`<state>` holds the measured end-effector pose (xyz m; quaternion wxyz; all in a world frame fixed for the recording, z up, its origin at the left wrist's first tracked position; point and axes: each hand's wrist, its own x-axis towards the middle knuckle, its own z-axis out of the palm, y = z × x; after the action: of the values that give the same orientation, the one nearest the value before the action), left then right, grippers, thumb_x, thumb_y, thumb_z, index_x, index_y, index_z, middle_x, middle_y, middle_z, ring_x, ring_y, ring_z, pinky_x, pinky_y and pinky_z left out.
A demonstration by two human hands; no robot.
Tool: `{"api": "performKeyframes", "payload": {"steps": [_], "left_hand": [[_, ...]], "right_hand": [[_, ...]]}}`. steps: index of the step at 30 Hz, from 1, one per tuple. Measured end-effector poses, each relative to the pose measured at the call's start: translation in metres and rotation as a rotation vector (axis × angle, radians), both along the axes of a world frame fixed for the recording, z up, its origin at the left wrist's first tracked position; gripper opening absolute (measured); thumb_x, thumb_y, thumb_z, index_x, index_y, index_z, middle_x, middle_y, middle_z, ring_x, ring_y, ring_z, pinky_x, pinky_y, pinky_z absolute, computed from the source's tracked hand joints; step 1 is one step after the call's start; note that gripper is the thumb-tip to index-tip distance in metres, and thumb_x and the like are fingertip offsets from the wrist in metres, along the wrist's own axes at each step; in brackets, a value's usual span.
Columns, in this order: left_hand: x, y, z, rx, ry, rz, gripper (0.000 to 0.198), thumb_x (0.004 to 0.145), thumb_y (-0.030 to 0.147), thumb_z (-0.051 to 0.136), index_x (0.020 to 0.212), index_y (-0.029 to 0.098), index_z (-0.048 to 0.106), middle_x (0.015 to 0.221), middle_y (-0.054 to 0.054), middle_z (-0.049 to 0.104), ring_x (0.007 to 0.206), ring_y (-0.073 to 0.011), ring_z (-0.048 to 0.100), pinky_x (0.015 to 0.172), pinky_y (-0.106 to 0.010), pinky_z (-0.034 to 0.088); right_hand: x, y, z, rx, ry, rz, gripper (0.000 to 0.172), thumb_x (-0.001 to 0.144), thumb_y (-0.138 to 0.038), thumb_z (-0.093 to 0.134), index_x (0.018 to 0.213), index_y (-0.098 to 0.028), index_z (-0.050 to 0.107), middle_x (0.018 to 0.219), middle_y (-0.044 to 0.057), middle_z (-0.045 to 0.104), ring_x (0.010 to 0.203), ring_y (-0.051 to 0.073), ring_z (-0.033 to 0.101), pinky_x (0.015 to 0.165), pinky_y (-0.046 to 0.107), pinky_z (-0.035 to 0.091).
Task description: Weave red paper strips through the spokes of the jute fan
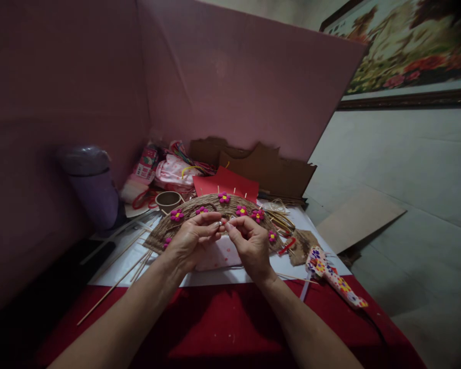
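Note:
My left hand (194,240) and my right hand (251,245) meet fingertip to fingertip over the middle of a fan-shaped piece wound with brown twine (159,231). Both are closed in a pinch. A tiny reddish bit shows between the fingertips, too small to name. Magenta flowers with yellow centres, such as this flower (176,214), sit across the fan, and thin sticks poke out along its curved top edge. Below the hands lies a pale cloth with red spots (218,253), partly hidden by them.
A flower-patterned glue gun (340,284) lies at the right, near scissors (282,220) and a brown scrap (301,246). Loose sticks (115,292) lie at left. Behind are a tape roll (168,200), red paper (228,182), torn cardboard (261,164) and a purple tumbler (94,195).

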<state>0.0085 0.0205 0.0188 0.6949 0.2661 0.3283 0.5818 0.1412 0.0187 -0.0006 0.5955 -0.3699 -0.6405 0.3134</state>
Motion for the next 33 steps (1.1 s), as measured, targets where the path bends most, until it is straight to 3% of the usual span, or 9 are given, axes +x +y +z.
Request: {"api": "performKeyframes", "payload": {"steps": [7,11,14,17,18,19,25,28,33], "left_hand": [[-0.001,-0.001,-0.001,-0.001,-0.007,-0.025,0.019,0.068,-0.006,0.058,0.077,0.009,0.067,0.068,-0.006,0.067,0.058,-0.0098,0.064,0.054,-0.015,0.051],[-0.018,0.003,0.022,0.234,0.128,-0.028,0.022,0.069,0.004,0.063,0.09,0.009,0.067,0.069,-0.004,0.064,0.057,-0.0079,0.059,0.053,-0.016,0.048],[-0.044,0.02,0.044,0.377,0.488,0.222,0.019,0.067,0.015,0.065,0.086,0.011,0.066,0.06,0.0,0.06,0.049,-0.0078,0.054,0.046,-0.018,0.043],[-0.073,0.05,0.052,0.319,1.283,0.389,0.016,0.068,0.017,0.058,0.079,0.011,0.068,0.053,0.0,0.058,0.044,-0.01,0.051,0.044,-0.02,0.038],[-0.081,0.06,0.051,0.282,1.603,0.352,0.015,0.067,0.016,0.057,0.076,0.013,0.068,0.057,-0.002,0.061,0.05,-0.012,0.055,0.047,-0.021,0.04],[-0.088,0.07,0.048,0.259,1.71,0.328,0.013,0.063,0.013,0.058,0.07,0.012,0.069,0.06,-0.004,0.064,0.057,-0.0155,0.059,0.05,-0.022,0.041],[-0.109,0.095,0.029,0.189,2.029,0.318,0.02,0.065,0.016,0.055,0.078,0.014,0.07,0.085,-0.016,0.069,0.084,-0.0294,0.063,0.064,-0.031,0.044],[-0.114,0.097,0.033,0.248,2.128,0.212,0.022,0.067,0.018,0.054,0.082,0.017,0.07,0.09,-0.014,0.069,0.086,-0.0281,0.062,0.065,-0.03,0.043],[-0.117,0.101,0.036,0.379,2.193,-0.115,0.027,0.078,0.032,0.047,0.073,0.019,0.07,0.073,-0.006,0.07,0.069,-0.0198,0.062,0.058,-0.025,0.04]], "right_hand": [[0.001,-0.001,0.0,0.012,0.0,-0.006,0.012,0.079,-0.026,0.06,0.072,-0.017,0.06,0.058,-0.002,0.058,0.047,0.008,0.045,0.044,0.02,0.033],[0.002,0.0,-0.001,-0.029,0.017,-0.008,0.014,0.078,-0.029,0.061,0.071,-0.017,0.059,0.053,-0.005,0.048,0.045,0.008,0.037,0.042,0.02,0.028],[0.002,0.0,-0.001,-0.039,0.023,-0.006,0.016,0.079,-0.03,0.06,0.072,-0.016,0.059,0.053,-0.004,0.047,0.047,0.008,0.036,0.044,0.021,0.027],[0.003,-0.001,0.0,-0.02,0.009,-0.012,0.016,0.079,-0.03,0.06,0.072,-0.016,0.059,0.054,-0.004,0.048,0.048,0.008,0.037,0.045,0.021,0.028],[0.003,-0.002,0.0,-0.014,0.008,-0.012,0.016,0.079,-0.03,0.06,0.072,-0.016,0.059,0.054,-0.004,0.048,0.049,0.008,0.037,0.045,0.021,0.028],[0.003,-0.002,0.0,-0.011,0.011,-0.012,0.016,0.079,-0.03,0.06,0.072,-0.016,0.059,0.054,-0.004,0.048,0.049,0.008,0.036,0.046,0.021,0.028],[0.003,-0.002,0.002,-0.04,0.066,0.021,0.019,0.08,-0.033,0.06,0.072,-0.016,0.058,0.053,-0.005,0.043,0.047,0.008,0.033,0.043,0.021,0.025],[0.003,-0.002,0.004,-0.041,0.071,0.017,0.018,0.08,-0.032,0.06,0.072,-0.016,0.058,0.053,-0.005,0.044,0.048,0.008,0.034,0.044,0.021,0.025],[0.003,-0.003,0.005,-0.036,0.077,0.024,0.018,0.08,-0.031,0.06,0.072,-0.015,0.058,0.054,-0.005,0.044,0.048,0.008,0.034,0.044,0.021,0.026]]}}
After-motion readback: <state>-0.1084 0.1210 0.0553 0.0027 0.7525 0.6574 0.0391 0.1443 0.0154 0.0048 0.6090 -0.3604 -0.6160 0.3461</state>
